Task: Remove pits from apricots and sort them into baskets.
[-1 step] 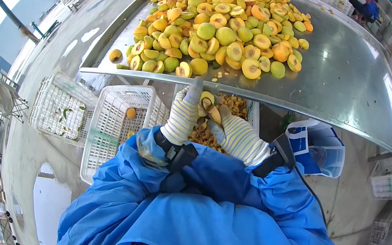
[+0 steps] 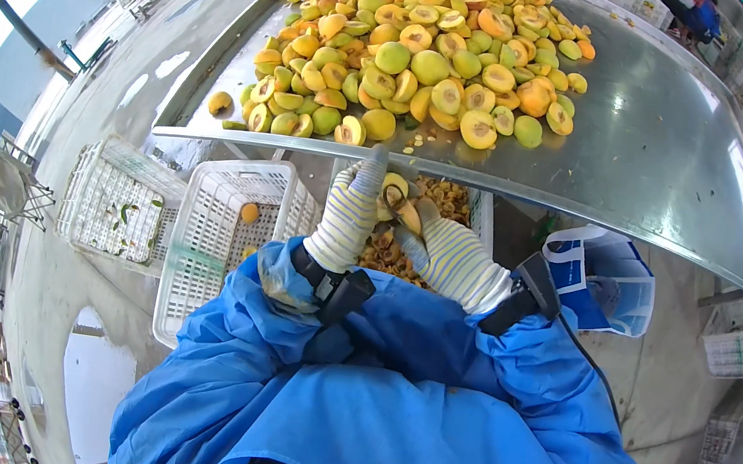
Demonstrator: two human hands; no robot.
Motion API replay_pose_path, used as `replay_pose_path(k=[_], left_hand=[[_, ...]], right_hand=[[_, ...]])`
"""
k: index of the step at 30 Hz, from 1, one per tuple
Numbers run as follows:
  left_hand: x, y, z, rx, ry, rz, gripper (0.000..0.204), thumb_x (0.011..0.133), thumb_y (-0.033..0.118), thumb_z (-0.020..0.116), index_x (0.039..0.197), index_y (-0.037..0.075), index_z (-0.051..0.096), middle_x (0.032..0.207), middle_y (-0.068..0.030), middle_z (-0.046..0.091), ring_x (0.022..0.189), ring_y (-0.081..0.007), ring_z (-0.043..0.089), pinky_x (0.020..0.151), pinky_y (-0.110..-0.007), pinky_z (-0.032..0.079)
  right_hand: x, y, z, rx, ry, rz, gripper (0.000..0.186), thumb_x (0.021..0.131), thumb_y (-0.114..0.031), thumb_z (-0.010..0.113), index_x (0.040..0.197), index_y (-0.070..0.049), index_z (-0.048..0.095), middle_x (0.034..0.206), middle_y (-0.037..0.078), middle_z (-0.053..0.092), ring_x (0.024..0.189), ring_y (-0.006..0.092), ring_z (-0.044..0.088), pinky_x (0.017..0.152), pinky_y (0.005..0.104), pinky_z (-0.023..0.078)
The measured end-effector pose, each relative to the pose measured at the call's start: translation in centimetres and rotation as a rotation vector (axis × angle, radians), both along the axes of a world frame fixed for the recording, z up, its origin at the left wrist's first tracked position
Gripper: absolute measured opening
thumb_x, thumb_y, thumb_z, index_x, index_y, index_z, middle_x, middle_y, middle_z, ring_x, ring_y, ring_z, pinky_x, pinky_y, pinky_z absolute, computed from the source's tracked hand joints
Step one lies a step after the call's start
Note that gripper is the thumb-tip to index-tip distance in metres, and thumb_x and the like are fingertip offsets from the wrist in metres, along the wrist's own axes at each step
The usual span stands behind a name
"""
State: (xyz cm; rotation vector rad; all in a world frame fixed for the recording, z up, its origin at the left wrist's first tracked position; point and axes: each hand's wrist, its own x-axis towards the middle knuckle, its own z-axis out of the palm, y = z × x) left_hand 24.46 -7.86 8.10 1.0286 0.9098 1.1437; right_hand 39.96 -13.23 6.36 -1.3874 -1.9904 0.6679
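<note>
Both my hands wear striped knit gloves and meet just below the near edge of the metal table [image 2: 575, 205]. My left hand [image 2: 351, 208] is closed around a halved yellow peach [image 2: 394, 181], its cut face partly in view. In my right hand [image 2: 454, 255] is a small tan-handled tool [image 2: 409, 215]; its curved metal end meets the fruit's cut face. The exact shape of that end is hard to make out. Underneath, a white crate [image 2: 485, 224] holds a mass of brownish pits and scraps, partly hidden by my hands.
A large heap of halved peaches [image 2: 396, 55] covers the table's left and middle. Left of me stands a white basket [image 2: 184, 248] with an orange fruit [image 2: 249, 213] inside; another basket [image 2: 78, 191] contains leaves. A blue-and-white bag [image 2: 624, 291] sits to my right.
</note>
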Motion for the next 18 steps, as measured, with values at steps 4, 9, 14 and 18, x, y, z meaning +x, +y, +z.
replay_pose_path(k=[4, 9, 14, 18], left_hand=[[0.4, -0.5, 1.3, -0.032, 0.03, -0.009, 0.059, 0.09, 0.059, 0.053, 0.091, 0.002, 0.067, 0.079, -0.0094, 0.069, 0.069, -0.0172, 0.066, 0.059, -0.027, 0.054], [1.0, -0.9, 0.0, 0.121, -0.012, 0.082, 0.061, 0.091, 0.061, 0.052, 0.092, 0.002, 0.067, 0.081, -0.011, 0.069, 0.075, -0.018, 0.066, 0.068, -0.028, 0.054], [0.5, -0.6, 0.0, 0.078, -0.035, 0.055, 0.056, 0.091, 0.056, 0.056, 0.1, 0.001, 0.065, 0.086, -0.0114, 0.068, 0.08, -0.0186, 0.066, 0.073, -0.03, 0.054], [-0.2, 1.5, -1.7, -0.083, -0.184, -0.089, 0.05, 0.089, 0.05, 0.062, 0.112, 0.006, 0.058, 0.096, -0.0088, 0.067, 0.082, -0.0197, 0.067, 0.072, -0.032, 0.057]], right_hand=[[-1.4, -0.2, -2.5, 0.084, 0.064, -0.043, 0.039, 0.096, -0.032, 0.049, 0.117, 0.001, 0.047, 0.082, 0.025, 0.063, 0.076, 0.0443, 0.062, 0.065, 0.0537, 0.048], [-3.1, -0.8, -3.7, -0.053, 0.382, -0.059, 0.034, 0.098, -0.021, 0.051, 0.124, 0.001, 0.047, 0.105, 0.021, 0.062, 0.096, 0.0324, 0.063, 0.079, 0.0408, 0.05], [-2.6, -0.3, -3.3, 0.067, 0.518, 0.022, 0.031, 0.096, -0.023, 0.053, 0.115, 0.002, 0.051, 0.097, 0.023, 0.062, 0.09, 0.0369, 0.061, 0.076, 0.0436, 0.049], [-0.9, -0.2, 0.0, -0.018, 0.157, -0.075, 0.031, 0.094, -0.027, 0.057, 0.107, 0.001, 0.053, 0.084, 0.027, 0.063, 0.082, 0.045, 0.061, 0.07, 0.0484, 0.048]])
